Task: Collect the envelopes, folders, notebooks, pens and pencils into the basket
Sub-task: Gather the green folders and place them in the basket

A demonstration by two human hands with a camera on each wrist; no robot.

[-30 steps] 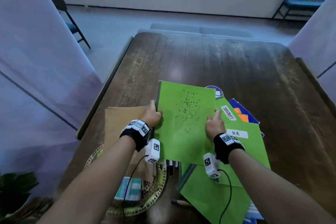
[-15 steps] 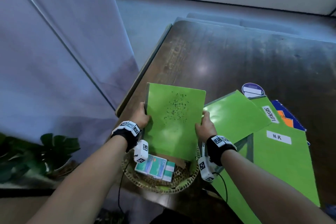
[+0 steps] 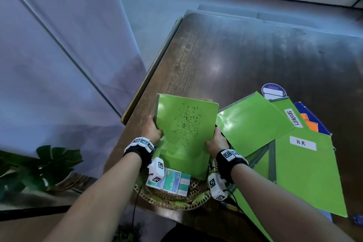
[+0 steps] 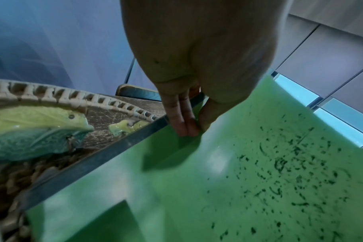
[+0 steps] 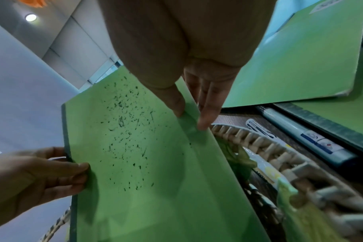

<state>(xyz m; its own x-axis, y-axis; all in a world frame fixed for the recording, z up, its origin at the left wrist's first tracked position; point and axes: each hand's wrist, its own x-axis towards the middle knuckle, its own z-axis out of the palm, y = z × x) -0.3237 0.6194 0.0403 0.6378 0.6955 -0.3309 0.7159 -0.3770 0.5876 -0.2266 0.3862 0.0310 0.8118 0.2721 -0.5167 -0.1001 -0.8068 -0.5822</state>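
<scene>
A green folder [image 3: 185, 133] (speckled with black marks) stands tilted, its lower end in the basket [image 3: 172, 200] at the tabletop's [image 3: 255, 55] near left corner. The left hand [image 3: 151, 130] and right hand [image 3: 216, 141] pinch its side edges. More green folders [image 3: 306, 171] lie just beside it.

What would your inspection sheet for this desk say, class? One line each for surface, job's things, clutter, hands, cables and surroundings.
Surface: dark wooden table, worn, with glare patches.
Job's things: speckled green folder held tilted over the woven basket; more green folders overlap to the right, two labelled SECURITY and H.R; blue notebook under them; pens beside the basket.
Clutter: small boxes in the basket.
Hands: left hand and right hand each pinch one side edge of the speckled folder.
Cables: black cable hangs from the left wrist camera.
Surroundings: pale curtain on the left, potted plant below it.
</scene>
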